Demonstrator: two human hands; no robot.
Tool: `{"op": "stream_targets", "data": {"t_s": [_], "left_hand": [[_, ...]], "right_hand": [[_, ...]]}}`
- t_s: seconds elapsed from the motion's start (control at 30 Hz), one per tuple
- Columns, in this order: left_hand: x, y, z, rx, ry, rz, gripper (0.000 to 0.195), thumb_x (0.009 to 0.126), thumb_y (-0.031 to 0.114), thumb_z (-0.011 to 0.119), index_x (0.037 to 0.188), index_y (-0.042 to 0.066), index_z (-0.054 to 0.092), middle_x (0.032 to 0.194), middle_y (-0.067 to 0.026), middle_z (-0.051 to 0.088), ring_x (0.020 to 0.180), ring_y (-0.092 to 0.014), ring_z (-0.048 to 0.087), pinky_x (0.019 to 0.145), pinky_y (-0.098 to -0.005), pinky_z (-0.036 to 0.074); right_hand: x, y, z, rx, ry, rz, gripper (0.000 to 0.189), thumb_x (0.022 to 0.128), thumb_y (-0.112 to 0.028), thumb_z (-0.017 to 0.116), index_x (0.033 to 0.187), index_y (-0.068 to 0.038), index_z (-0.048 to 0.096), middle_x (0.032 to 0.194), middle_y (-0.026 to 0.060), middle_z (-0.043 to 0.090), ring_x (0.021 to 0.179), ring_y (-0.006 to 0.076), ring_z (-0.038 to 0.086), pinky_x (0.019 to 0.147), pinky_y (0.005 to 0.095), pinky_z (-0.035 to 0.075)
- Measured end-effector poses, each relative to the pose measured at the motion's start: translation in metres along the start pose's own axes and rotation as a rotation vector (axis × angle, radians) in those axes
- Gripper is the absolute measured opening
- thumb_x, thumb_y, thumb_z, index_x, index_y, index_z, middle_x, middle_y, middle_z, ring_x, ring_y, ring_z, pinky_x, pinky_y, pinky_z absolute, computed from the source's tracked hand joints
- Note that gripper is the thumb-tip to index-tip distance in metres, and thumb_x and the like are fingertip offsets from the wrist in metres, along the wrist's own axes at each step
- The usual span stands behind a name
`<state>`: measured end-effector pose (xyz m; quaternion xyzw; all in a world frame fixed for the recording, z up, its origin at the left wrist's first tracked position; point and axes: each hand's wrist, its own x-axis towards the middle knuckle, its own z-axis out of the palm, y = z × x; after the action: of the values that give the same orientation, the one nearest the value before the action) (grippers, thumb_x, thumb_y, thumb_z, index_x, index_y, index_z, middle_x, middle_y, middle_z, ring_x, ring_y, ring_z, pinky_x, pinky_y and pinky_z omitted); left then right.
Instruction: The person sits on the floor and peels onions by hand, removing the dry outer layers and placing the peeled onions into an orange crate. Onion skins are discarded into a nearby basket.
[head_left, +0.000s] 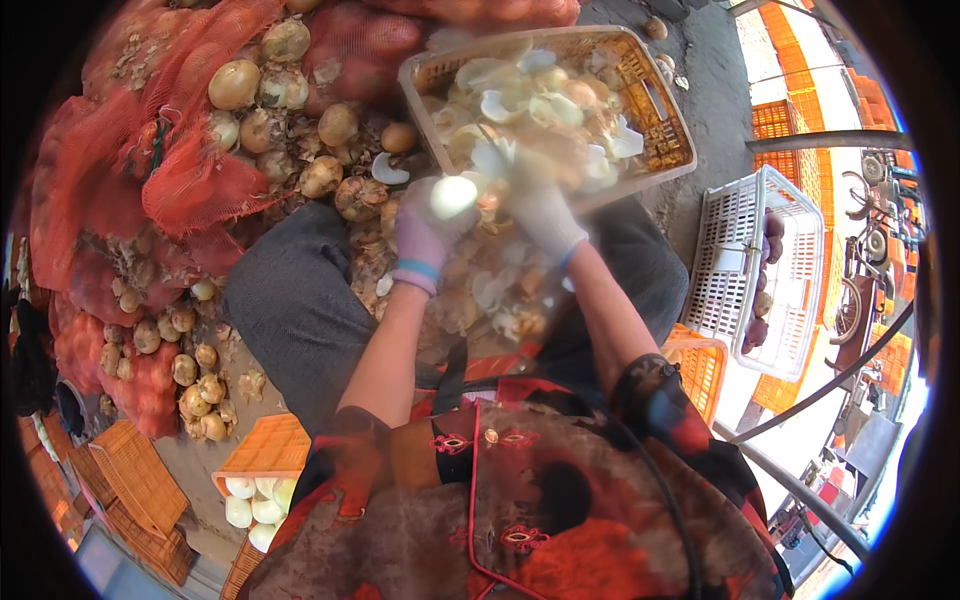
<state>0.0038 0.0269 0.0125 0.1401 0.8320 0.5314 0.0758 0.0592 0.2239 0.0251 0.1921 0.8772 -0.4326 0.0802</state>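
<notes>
My left hand (433, 225), in a purple and white knit glove, grips a peeled white onion (454, 196) at the near edge of a plastic crate. My right hand (541, 206), in a pale glove, is beside it to the right and strongly blurred. A thin dark blade-like shape (489, 141) shows just ahead of the right hand; blur hides whether the fingers hold it. The crate (651, 176) before me is filled with onion skins and white outer layers (555, 109). More peelings (495, 292) lie between my knees, beneath both hands.
Unpeeled onions (234, 84) and red mesh sacks (202, 180) are heaped at left. Peeled onions (264, 510) sit by an orange crate (266, 442) at lower left. A white crate (806, 330) with several dark roundish items stands at right, near metal poles (832, 142).
</notes>
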Motion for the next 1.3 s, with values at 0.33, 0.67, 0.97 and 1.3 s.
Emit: {"op": "stream_targets", "data": {"t_s": [0.33,0.67,0.97,1.3], "left_hand": [[0.005,-0.008,-0.007,-0.278,-0.071,-0.168,0.064,0.068,0.021,0.096,0.125,0.007,0.072,0.107,-0.0136,0.075,0.102,-0.032,0.073,0.094,-0.0396,0.057],[0.004,0.023,-0.012,0.346,-0.178,-0.002,0.051,0.076,0.021,0.088,0.121,0.008,0.068,0.122,-0.0206,0.070,0.113,-0.043,0.068,0.096,-0.0488,0.055],[0.001,0.008,-0.008,0.255,-0.127,0.049,0.050,0.072,0.022,0.090,0.115,0.008,0.069,0.114,-0.0210,0.072,0.103,-0.043,0.070,0.090,-0.0478,0.056],[-0.001,0.011,-0.012,-0.617,-0.119,-0.230,0.058,0.080,0.011,0.089,0.133,0.002,0.065,0.117,-0.0100,0.073,0.108,-0.027,0.072,0.095,-0.0413,0.061]], "right_hand": [[-0.009,0.009,-0.060,-0.182,0.170,0.063,0.069,0.091,-0.012,0.065,0.158,-0.010,0.046,0.106,0.0250,0.074,0.101,0.0390,0.073,0.091,0.0433,0.057],[-0.041,-0.063,-0.008,-0.121,0.068,-0.123,0.066,0.096,-0.038,0.068,0.153,-0.011,0.050,0.113,0.0317,0.073,0.107,0.0483,0.071,0.093,0.0528,0.056],[0.008,-0.039,0.002,-0.353,0.127,-0.122,0.033,0.097,-0.027,0.065,0.124,-0.008,0.062,0.095,0.0249,0.074,0.092,0.0467,0.072,0.082,0.0561,0.057],[0.012,-0.014,-0.021,-0.464,0.351,-0.147,0.032,0.093,-0.017,0.064,0.124,-0.011,0.066,0.098,0.0235,0.075,0.095,0.0437,0.073,0.084,0.0532,0.057]]}}
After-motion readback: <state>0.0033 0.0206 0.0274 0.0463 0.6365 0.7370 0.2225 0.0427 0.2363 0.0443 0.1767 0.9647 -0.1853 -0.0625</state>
